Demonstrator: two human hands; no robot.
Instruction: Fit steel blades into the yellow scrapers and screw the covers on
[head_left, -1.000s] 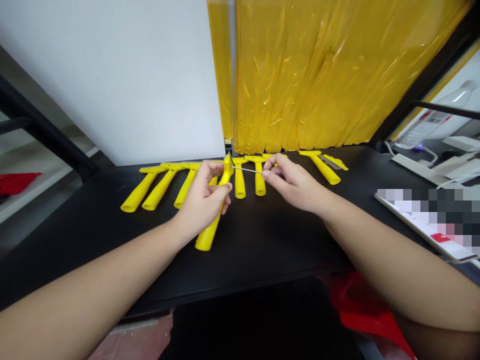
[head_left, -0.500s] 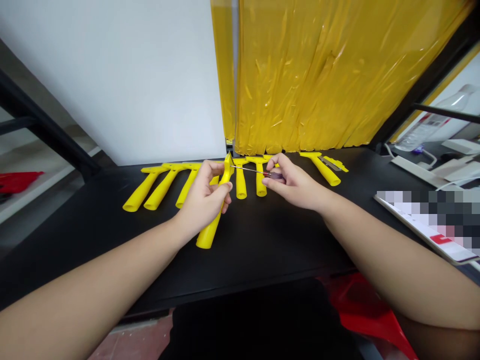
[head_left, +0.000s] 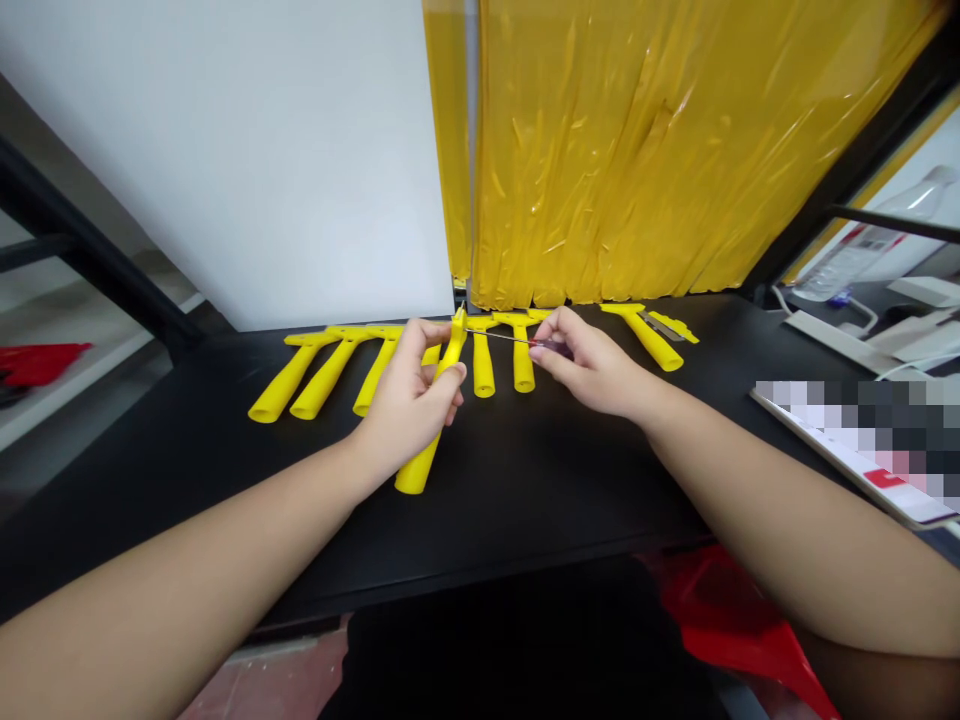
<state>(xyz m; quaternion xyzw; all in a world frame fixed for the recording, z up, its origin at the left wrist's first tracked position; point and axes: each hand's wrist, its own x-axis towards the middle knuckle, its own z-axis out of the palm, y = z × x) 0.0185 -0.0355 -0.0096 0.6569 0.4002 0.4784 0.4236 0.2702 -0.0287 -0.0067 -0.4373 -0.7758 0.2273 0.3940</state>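
Note:
My left hand (head_left: 409, 400) is closed around a yellow plastic scraper (head_left: 421, 465), tilted with its wide hollow end down toward me and its head up. Between the fingers of my right hand (head_left: 600, 370) is a screwdriver (head_left: 550, 345) with a dark reddish handle. Its thin metal shaft points left, and the tip meets the scraper's head; whether a screw sits there is too small to tell. Behind my hands, several more yellow scrapers lie in a row, among them one scraper (head_left: 281, 385) at the left end and one (head_left: 482, 365) in the middle.
At the right of the black table (head_left: 547, 480), another yellow scraper (head_left: 652, 338) lies beside a grey blade (head_left: 664, 327) and a small yellow piece (head_left: 680, 328). A white panel (head_left: 300, 160) and yellow sheeting (head_left: 600, 150) stand behind. A tablet-like device (head_left: 847, 445) lies right; a plastic bottle (head_left: 862, 250) is beyond.
The scraper's head has turned slightly in my left hand, now showing more edge-on. My right hand and the screwdriver have shifted very slightly to the right.

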